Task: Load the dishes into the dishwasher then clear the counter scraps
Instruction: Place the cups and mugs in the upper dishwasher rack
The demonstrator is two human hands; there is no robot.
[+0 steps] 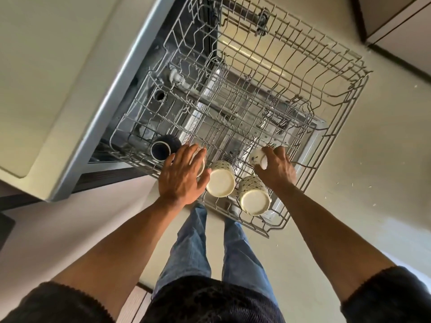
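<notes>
Step in hand, as I read it: seating cups upside down along the near edge of the pulled-out upper rack [338,127].

Right hand [278,167]: grip wrapped round a small white cup [257,158], held over the rack just beyond the right patterned mug [254,195]. Not seated yet, looks tilted.

Left hand [180,173]: fingers spread flat over a pale cup [201,163] at the rack's near-left, pressing or steadying it, not curled round it. Mostly hidden, can't tell how it sits.

Already in, relative to the rack: dark bowl [164,148] at the near-left corner, lying on its side; middle mug [220,179] and the right patterned mug both base-up on the near edge, close beside each other.

To do it well:
- flip the white cup mouth-down, drop it between wires, not on top of one
- leave a gap to the right patterned mug so they don't knock
- release only once it stops rocking
- dark bowl probably wants its mouth angled down, or it'll pool water

The bench [58,66] lies left of the rack; scraps not visible from here.
</notes>
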